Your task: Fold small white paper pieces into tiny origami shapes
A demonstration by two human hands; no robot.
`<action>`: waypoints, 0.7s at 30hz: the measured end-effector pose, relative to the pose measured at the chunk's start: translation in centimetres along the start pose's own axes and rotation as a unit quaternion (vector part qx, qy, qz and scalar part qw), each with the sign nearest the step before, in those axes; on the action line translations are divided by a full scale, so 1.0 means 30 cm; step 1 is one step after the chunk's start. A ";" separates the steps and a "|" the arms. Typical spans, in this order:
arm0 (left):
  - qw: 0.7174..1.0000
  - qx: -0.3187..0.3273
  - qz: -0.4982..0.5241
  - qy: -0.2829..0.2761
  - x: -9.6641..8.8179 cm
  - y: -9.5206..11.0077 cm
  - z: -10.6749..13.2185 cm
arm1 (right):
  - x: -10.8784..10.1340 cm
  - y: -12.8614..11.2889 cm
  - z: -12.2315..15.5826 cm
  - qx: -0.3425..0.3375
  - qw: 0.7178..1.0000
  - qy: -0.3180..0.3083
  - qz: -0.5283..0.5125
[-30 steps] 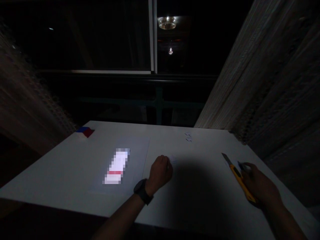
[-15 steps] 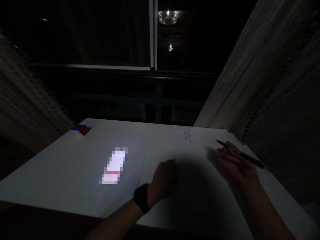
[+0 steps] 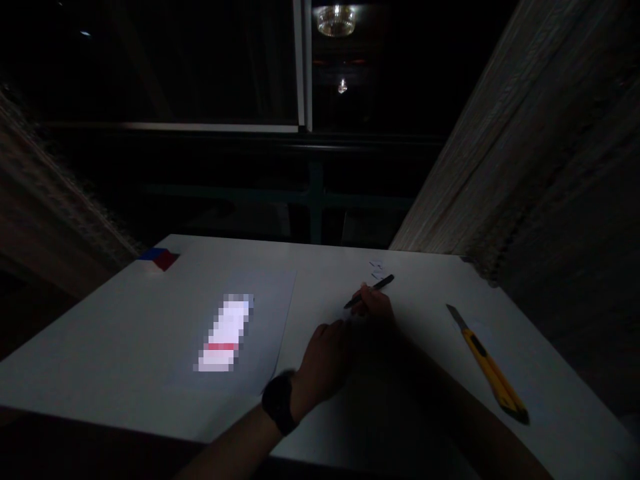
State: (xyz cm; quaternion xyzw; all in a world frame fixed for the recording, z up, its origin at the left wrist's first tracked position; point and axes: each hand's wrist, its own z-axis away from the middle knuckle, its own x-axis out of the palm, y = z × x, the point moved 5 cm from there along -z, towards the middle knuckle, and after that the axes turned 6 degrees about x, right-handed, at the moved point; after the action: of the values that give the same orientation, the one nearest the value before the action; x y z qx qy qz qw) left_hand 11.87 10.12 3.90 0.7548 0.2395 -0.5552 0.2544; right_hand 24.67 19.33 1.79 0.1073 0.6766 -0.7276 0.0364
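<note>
The room is dark. My right hand (image 3: 374, 305) is closed on a dark pen (image 3: 369, 291), whose tip points down-left at the white table (image 3: 125, 333) near its middle. Just below-left of it, my left hand (image 3: 324, 360) rests on the table with the fingers curled, a black watch on the wrist; whether anything is under it I cannot make out. A yellow utility knife (image 3: 487, 365) with its blade out lies alone on the table at the right.
A sheet of paper (image 3: 270, 313) with a bright blurred patch lies left of my hands. A small red and blue block (image 3: 158, 257) sits at the far left corner. Small scraps (image 3: 377, 269) lie beyond the pen. Curtains hang on both sides of a dark window.
My right hand left the yellow knife on the table, picked up the pen at the far right and carried it left to the table's middle. My left hand has stayed in place.
</note>
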 end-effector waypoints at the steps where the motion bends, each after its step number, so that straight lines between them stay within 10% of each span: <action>1: 1.000 0.000 0.001 -0.001 0.002 0.000 -0.004 | -0.002 0.009 0.000 -0.004 1.000 0.009 0.023; 8: 1.000 0.000 0.010 -0.002 0.014 0.005 -0.010 | 0.024 -0.005 -0.005 -0.115 0.988 0.004 0.101; 21: 1.000 -0.007 0.020 0.005 0.013 0.008 -0.012 | 0.048 0.003 0.013 -0.096 0.981 0.012 0.170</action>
State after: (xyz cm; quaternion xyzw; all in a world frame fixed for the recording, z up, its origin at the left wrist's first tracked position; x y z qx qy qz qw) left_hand 12.39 10.20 3.66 0.7603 0.2298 -0.5446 0.2694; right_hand 23.25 19.06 1.44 0.2254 0.7155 -0.6413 0.1612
